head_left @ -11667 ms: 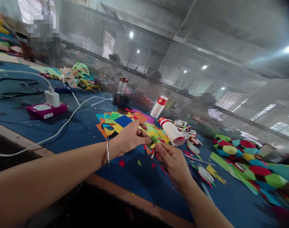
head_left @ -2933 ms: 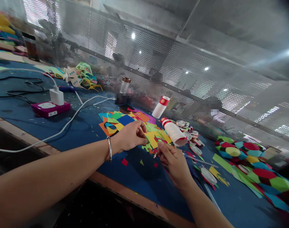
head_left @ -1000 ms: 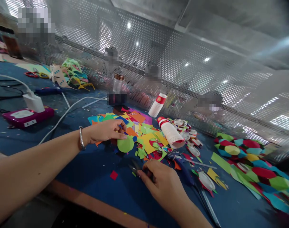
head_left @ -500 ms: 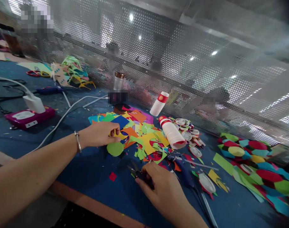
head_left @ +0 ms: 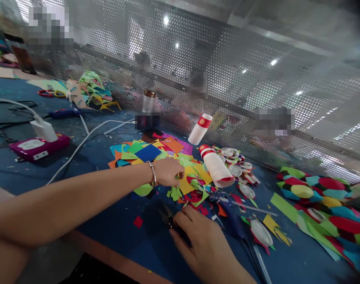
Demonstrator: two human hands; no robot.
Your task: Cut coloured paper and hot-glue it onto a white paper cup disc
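My right hand [head_left: 202, 236] is closed around the dark handles of a small pair of scissors [head_left: 167, 217], whose blades point up and left over the blue table. My left hand [head_left: 168, 172], with a silver bracelet [head_left: 152, 173] at the wrist, hovers over a heap of coloured paper scraps [head_left: 193, 179]. Its fingers curl loosely downward with a small gap at the thumb, and I see nothing between them. A light green paper disc [head_left: 143, 189] lies partly under the left wrist. Near the scissors sits a small red paper square [head_left: 138, 221].
A stack of paper cups [head_left: 217, 169] lies right of the heap, another cup stack [head_left: 200, 129] stands behind. Round white-rimmed pieces [head_left: 247, 191], a blue glue gun [head_left: 231, 217] and coloured paper balls [head_left: 319, 187] are at right. A purple power strip [head_left: 39, 146] trails a white cable.
My left hand has moved right across the scraps, away from beside the green disc. My right hand still holds the scissors in nearly the same place. The view has shifted slightly.
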